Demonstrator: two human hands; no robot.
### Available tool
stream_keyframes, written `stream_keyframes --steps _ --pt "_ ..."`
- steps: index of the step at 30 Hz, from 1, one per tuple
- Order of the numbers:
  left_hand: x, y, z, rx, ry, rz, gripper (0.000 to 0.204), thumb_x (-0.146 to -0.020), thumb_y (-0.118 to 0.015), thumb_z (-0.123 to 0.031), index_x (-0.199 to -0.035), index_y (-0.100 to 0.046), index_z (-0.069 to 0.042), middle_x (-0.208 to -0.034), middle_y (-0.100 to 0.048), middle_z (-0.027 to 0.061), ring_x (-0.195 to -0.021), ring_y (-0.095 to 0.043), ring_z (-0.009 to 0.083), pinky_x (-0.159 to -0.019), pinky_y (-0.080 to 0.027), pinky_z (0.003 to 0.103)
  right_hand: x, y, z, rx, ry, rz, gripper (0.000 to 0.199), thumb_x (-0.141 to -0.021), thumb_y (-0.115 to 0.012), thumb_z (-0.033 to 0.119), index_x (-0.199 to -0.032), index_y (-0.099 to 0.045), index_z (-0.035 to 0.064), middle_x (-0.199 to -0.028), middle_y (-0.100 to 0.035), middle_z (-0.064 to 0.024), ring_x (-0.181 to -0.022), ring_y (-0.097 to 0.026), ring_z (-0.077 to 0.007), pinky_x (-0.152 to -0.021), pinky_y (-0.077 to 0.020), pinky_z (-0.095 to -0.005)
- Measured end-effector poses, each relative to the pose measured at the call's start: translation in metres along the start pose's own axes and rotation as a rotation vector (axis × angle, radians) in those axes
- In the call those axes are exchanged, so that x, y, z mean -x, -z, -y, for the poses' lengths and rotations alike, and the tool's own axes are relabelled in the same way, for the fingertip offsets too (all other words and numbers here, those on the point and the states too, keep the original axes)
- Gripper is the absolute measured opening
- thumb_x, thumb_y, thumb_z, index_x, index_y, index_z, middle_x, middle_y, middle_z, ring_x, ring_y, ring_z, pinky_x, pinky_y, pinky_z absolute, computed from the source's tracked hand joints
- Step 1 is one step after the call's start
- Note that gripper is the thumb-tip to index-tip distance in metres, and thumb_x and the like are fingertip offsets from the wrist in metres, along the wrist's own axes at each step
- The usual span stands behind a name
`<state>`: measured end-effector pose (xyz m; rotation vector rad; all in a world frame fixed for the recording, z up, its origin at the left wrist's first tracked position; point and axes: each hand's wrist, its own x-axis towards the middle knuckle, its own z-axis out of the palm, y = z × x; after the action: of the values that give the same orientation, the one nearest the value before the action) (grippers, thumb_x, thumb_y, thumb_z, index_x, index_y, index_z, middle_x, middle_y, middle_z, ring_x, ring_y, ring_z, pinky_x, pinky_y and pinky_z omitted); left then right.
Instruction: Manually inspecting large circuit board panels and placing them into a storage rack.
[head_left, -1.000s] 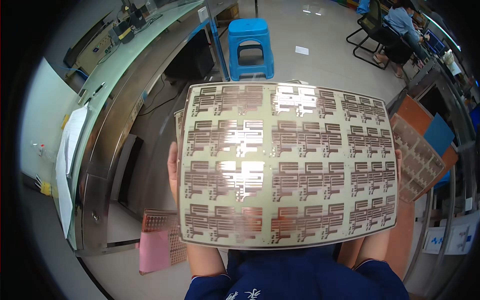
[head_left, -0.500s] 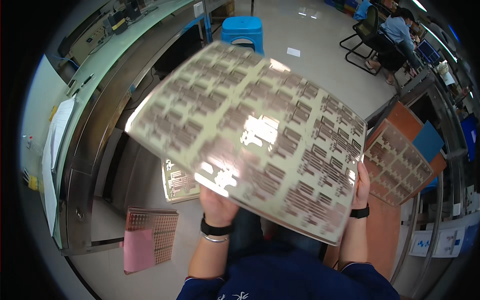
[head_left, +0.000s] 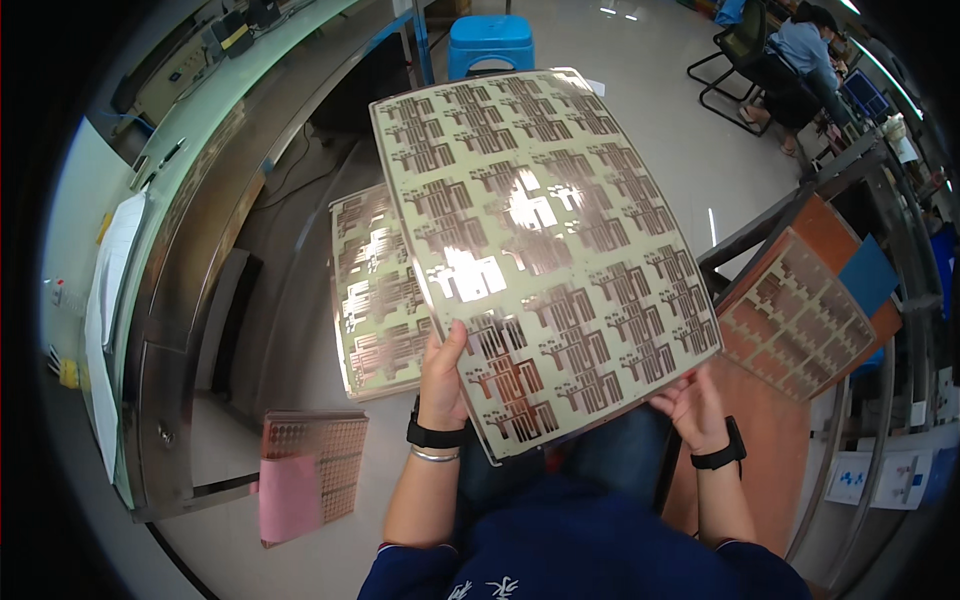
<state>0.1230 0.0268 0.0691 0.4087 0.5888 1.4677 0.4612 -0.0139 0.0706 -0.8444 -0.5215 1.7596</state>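
Note:
A large pale-green circuit board panel (head_left: 540,300), covered with rows of shiny copper patterns, tilts up over my lap. My left hand (head_left: 443,378) grips its left edge near the lower corner, thumb on the face and fingers hidden behind. Under the lower right edge, the fingers of my right hand (head_left: 695,408) curl and hold the panel. Just left of it, partly covered by it, lies a similar patterned panel (head_left: 375,330); whether it is one panel or a stack cannot be made out.
A copper-coloured board stack wrapped in pink (head_left: 290,495) stands low at left. Copper boards (head_left: 800,320) and a blue sheet (head_left: 868,272) lean on a rack at right. Beyond are a blue stool (head_left: 490,45) and a seated person (head_left: 805,60). A glass-topped bench (head_left: 200,120) runs along the left.
The panel has turned to stand more upright lengthwise, uncovering the similar panel at left. My right hand has shifted from its right edge to below the lower right edge.

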Motion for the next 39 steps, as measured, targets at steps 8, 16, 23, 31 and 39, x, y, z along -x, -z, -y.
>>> stream_keyframes --steps 8,16,23,31,39 --pt "0.005 0.015 -0.013 -0.031 0.105 -0.026 0.043 -0.093 -0.049 -0.016 -0.131 -0.036 -0.003 -0.119 -0.053 0.0087 -0.106 -0.053 0.0179 -0.089 -0.046 0.032 -0.017 -0.002 0.037 -0.095 0.183 -0.084 0.055 -0.097 -0.031 0.04 -0.136 -0.032 0.0019 -0.135 -0.042 -0.0151 -0.121 -0.045 -0.025 -0.1 -0.0391 -0.0387" --pt "0.008 0.025 -0.024 0.034 0.225 0.095 0.046 -0.095 -0.042 -0.029 -0.131 -0.037 -0.001 -0.119 -0.053 0.0121 -0.104 -0.056 0.0212 -0.087 -0.048 0.033 -0.04 -0.012 0.055 0.149 0.04 0.082 0.042 -0.095 -0.041 0.024 -0.13 -0.037 -0.0006 -0.121 -0.053 -0.0127 -0.104 -0.058 -0.0213 -0.084 -0.052 -0.0337" --pt "0.018 0.014 -0.022 0.324 0.138 0.054 0.076 -0.086 -0.037 -0.063 -0.135 -0.033 -0.004 -0.129 -0.046 0.0163 -0.114 -0.049 0.0295 -0.097 -0.041 0.045 -0.05 -0.016 0.03 -0.006 0.138 0.081 0.033 -0.092 -0.047 0.012 -0.122 -0.045 -0.0001 -0.113 -0.057 -0.012 -0.097 -0.061 -0.0221 -0.082 -0.053 -0.0346" --pt "0.018 0.001 0.02 0.1 -0.008 -0.039 0.038 -0.093 -0.048 -0.017 -0.129 -0.039 -0.009 -0.126 -0.05 0.0058 -0.117 -0.046 0.0189 -0.099 -0.039 0.038 -0.048 -0.039 -0.002 0.148 0.183 0.125 0.046 -0.091 -0.052 0.015 -0.131 -0.034 0.0019 -0.126 -0.048 -0.0089 -0.114 -0.05 -0.0224 -0.095 -0.0446 -0.0375" --pt "0.01 0.041 -0.025 -0.092 -0.128 -0.107 0.029 -0.093 -0.048 -0.013 -0.12 -0.047 -0.002 -0.112 -0.059 0.0096 -0.098 -0.059 0.0169 -0.085 -0.051 0.03 -0.014 0.045 0.098 -0.043 0.664 0.018 0.047 -0.097 -0.038 0.026 -0.136 -0.031 0.0027 -0.134 -0.043 -0.0146 -0.124 -0.041 -0.0254 -0.097 -0.0434 -0.0395"
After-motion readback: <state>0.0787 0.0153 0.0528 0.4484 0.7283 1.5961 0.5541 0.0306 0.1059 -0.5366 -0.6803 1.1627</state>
